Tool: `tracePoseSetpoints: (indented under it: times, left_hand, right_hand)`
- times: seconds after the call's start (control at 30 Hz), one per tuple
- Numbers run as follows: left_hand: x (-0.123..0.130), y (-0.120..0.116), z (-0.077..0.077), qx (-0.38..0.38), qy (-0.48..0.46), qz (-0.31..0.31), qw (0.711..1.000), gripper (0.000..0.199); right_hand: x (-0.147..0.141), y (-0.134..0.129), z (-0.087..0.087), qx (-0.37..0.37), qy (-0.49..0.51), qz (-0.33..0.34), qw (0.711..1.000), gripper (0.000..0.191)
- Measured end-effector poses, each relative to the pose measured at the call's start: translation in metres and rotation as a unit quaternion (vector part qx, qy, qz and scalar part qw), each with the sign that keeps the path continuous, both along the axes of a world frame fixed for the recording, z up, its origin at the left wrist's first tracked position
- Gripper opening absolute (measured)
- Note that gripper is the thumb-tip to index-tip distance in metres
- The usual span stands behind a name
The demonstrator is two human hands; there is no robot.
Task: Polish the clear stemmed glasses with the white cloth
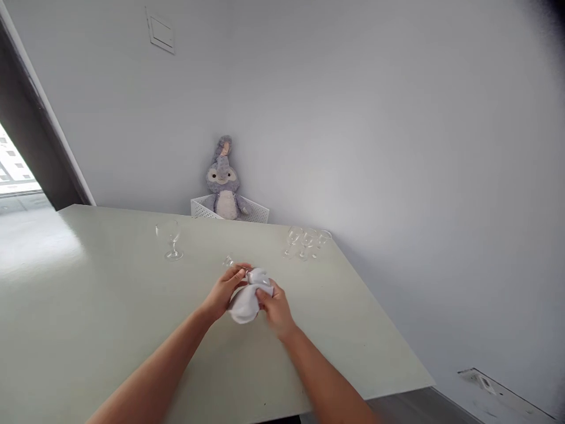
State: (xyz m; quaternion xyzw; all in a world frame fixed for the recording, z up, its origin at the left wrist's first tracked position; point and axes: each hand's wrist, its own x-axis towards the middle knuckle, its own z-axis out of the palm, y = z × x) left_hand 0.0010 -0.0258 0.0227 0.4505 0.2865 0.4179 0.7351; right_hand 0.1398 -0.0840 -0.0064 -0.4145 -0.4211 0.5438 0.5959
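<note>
Over the middle of the table, my left hand [227, 291] is closed around a clear stemmed glass [228, 261], which lies tilted with its foot pointing away to the upper left. My right hand [274, 304] pinches a white cloth [245, 304] that wraps the bowl end of this glass. Part of the cloth hangs down between both hands. Most of the glass's bowl is hidden by cloth and fingers.
One stemmed glass [173, 240] stands upright on the left of the pale table [110, 330]. Several more wine glasses [308, 242] stand close together near the right back edge. Behind the table, a plush toy [226, 203] sits in a white perforated basket [260, 214] against the wall.
</note>
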Motion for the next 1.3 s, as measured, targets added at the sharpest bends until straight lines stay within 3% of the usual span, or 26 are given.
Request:
tracePoseSetpoints:
  times: [0.07, 0.17, 0.27, 0.33, 0.4, 0.47, 0.57, 0.63, 0.8, 0.9, 0.97, 1.03, 1.1, 1.2, 1.27, 1.3]
  left_hand:
    - [-0.001, 0.0, 0.003, 0.042, -0.029, -0.029, 0.998, 0.036]
    - [-0.003, 0.002, 0.002, 0.069, -0.036, -0.04, 0.996, 0.025]
    - [-0.003, 0.002, -0.001, 0.036, -0.044, -0.029, 0.998, 0.02]
    - [-0.003, 0.002, -0.003, -0.001, -0.054, -0.026, 0.998, 0.021]
    - [-0.003, 0.001, -0.004, -0.03, -0.053, -0.034, 0.998, 0.023]
    - [-0.002, 0.001, -0.007, -0.046, -0.043, -0.044, 0.997, 0.026]
    - [-0.003, 0.006, -0.01, -0.065, -0.028, -0.015, 0.997, 0.028]
    - [-0.006, 0.011, -0.012, -0.077, -0.032, 0.038, 0.996, 0.026]
    - [-0.019, 0.023, -0.015, -0.076, -0.017, 0.162, 0.984, 0.028]
    - [-0.014, 0.02, -0.018, -0.056, 0.013, 0.183, 0.981, 0.031]
    - [-0.006, 0.013, -0.018, -0.032, 0.014, 0.146, 0.989, 0.031]
    - [0.001, 0.006, -0.017, -0.008, 0.0, 0.092, 0.996, 0.03]
    - [0.004, 0.001, -0.015, 0.008, -0.011, 0.061, 0.998, 0.028]
    - [0.005, -0.003, -0.01, 0.021, -0.028, 0.044, 0.998, 0.024]
    - [0.006, -0.005, -0.008, 0.026, -0.058, 0.031, 0.998, 0.023]
    - [0.007, -0.006, -0.007, 0.027, -0.073, 0.028, 0.997, 0.023]
  right_hand:
    - [0.003, 0.003, 0.004, -0.047, 0.124, 0.022, 0.991, 0.027]
    - [0.003, 0.001, 0.008, -0.05, 0.15, 0.035, 0.987, 0.024]
    - [-0.004, -0.006, 0.007, -0.01, 0.048, 0.029, 0.998, 0.034]
    - [-0.006, -0.009, 0.004, 0.038, -0.099, 0.019, 0.994, 0.038]
    - [-0.004, -0.01, 0.001, 0.105, -0.288, -0.006, 0.952, 0.034]
    - [0.004, -0.007, 0.0, 0.157, -0.432, -0.021, 0.888, 0.03]
    - [0.023, 0.0, 0.0, 0.185, -0.554, -0.02, 0.812, 0.032]
    - [0.036, 0.004, 0.003, 0.182, -0.582, -0.038, 0.792, 0.038]
    - [0.048, -0.001, 0.02, 0.188, -0.567, -0.137, 0.79, 0.048]
    - [0.031, -0.009, 0.035, 0.239, -0.608, -0.108, 0.75, 0.038]
    - [0.015, -0.011, 0.04, 0.271, -0.623, -0.057, 0.731, 0.039]
    - [0.004, -0.009, 0.041, 0.284, -0.608, -0.035, 0.741, 0.036]
    - [0.001, -0.002, 0.042, 0.273, -0.558, -0.049, 0.782, 0.031]
    - [0.008, 0.013, 0.042, 0.201, -0.4, -0.088, 0.89, 0.026]
    - [0.013, 0.022, 0.041, 0.098, -0.233, -0.088, 0.964, 0.028]
    - [0.014, 0.025, 0.04, 0.036, -0.141, -0.079, 0.986, 0.031]
